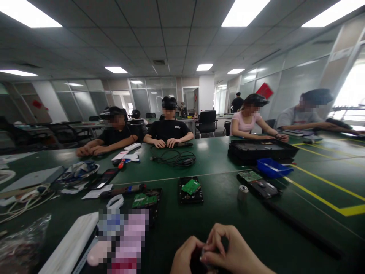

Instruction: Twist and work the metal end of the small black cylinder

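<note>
My left hand (186, 257) and my right hand (232, 251) meet at the bottom edge of the head view, low over the green table (216, 224). Both have their fingers curled together round a small dark object (203, 258) that I cannot make out. Just beyond them lies a black hard drive with a green circuit board (191, 189) on top. A second drive with a green board (146, 199) lies to its left.
A small grey cylinder (243, 192), another opened drive (258, 183), a blue tray (272, 167) and a black case (261, 149) sit to the right. Coiled black cable (175, 156) lies mid-table. Several seated people work along the far side. Cables, papers and a white keyboard (70, 245) crowd the left.
</note>
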A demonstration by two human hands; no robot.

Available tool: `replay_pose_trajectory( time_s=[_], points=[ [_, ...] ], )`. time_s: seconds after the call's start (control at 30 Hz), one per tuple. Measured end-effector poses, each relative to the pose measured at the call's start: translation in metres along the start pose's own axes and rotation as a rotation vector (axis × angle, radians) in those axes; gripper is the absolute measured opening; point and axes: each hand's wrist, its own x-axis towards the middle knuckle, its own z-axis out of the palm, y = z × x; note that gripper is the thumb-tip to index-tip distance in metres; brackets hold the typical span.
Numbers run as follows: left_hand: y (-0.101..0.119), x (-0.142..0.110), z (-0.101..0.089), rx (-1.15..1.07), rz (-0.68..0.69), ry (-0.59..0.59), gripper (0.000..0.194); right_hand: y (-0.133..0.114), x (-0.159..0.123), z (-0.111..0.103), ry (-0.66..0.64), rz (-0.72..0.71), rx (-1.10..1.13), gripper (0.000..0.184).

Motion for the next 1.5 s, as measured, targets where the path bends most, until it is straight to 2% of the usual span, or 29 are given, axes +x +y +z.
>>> replay_pose_trajectory(
  time_s=[0.1,0.23,0.33,0.43,0.6,0.73,0.83,0.93,1.0,1.1,1.2,1.3,1.5],
  points=[
    [0.01,-0.002,0.001,0.01,-0.008,0.035,0.025,-0.004,0.001,-0.015,0.049,-0.012,0.058,0.049],
    [0.021,-0.003,0.0,0.035,-0.006,0.053,0.024,0.002,-0.011,-0.067,0.135,0.033,0.001,0.048],
    [0.024,-0.003,-0.002,0.034,-0.001,0.041,0.022,0.022,-0.035,-0.095,0.059,0.15,-0.125,0.046],
    [0.025,-0.003,-0.003,0.035,-0.027,0.025,0.024,0.044,-0.054,-0.103,-0.01,0.162,-0.266,0.04],
    [0.026,-0.002,-0.003,0.068,-0.039,0.014,0.022,0.058,-0.062,-0.1,-0.031,0.117,-0.324,0.042],
    [0.028,-0.002,-0.005,0.081,-0.053,0.008,0.022,0.043,-0.053,-0.094,0.024,0.039,-0.307,0.043],
    [0.029,-0.002,-0.007,0.076,-0.077,-0.013,0.022,0.015,-0.035,-0.075,0.052,-0.093,-0.233,0.045],
    [0.027,-0.002,-0.007,0.072,-0.053,-0.021,0.021,-0.012,-0.016,-0.048,-0.017,-0.188,-0.15,0.048],
    [0.024,-0.002,-0.007,0.071,-0.026,-0.015,0.021,-0.018,-0.007,-0.032,-0.052,-0.209,-0.139,0.047],
    [0.021,-0.003,-0.006,0.045,-0.005,-0.019,0.024,-0.014,-0.002,-0.017,-0.05,-0.182,-0.139,0.046],
    [0.022,-0.003,-0.006,0.025,-0.009,-0.02,0.024,-0.008,-0.003,-0.014,-0.042,-0.186,-0.15,0.045],
    [0.025,-0.004,-0.006,0.033,-0.029,-0.022,0.02,-0.006,-0.002,-0.016,-0.062,-0.266,-0.209,0.046],
    [0.022,-0.004,-0.004,0.03,-0.015,-0.014,0.018,-0.006,0.0,-0.019,-0.172,-0.394,-0.333,0.039]
  ],
)
